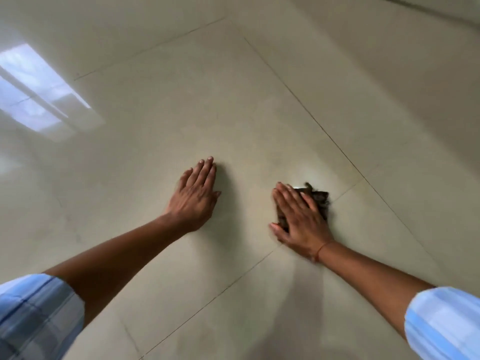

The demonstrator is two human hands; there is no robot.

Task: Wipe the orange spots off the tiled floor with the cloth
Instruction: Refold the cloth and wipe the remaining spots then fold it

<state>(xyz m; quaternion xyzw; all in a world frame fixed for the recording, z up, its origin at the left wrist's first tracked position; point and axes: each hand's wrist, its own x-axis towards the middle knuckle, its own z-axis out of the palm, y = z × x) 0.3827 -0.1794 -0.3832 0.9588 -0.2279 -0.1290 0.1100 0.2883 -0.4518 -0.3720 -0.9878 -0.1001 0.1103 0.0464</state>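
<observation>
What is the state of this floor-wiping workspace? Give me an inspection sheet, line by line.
Surface: glossy beige tiled floor with thin grout lines; a bright window reflection at far left.
Job's things: dark brown crumpled cloth pressed flat on the floor; no orange spots can be made out.
Clutter: nothing seen.
Grippers: left hand lies flat and empty on the tile, fingers together; right hand lies palm down on the cloth, slightly blurred.
Cables: nothing seen.
Surroundings: rolled light blue sleeves on both forearms; a thin thread band on the right wrist.
</observation>
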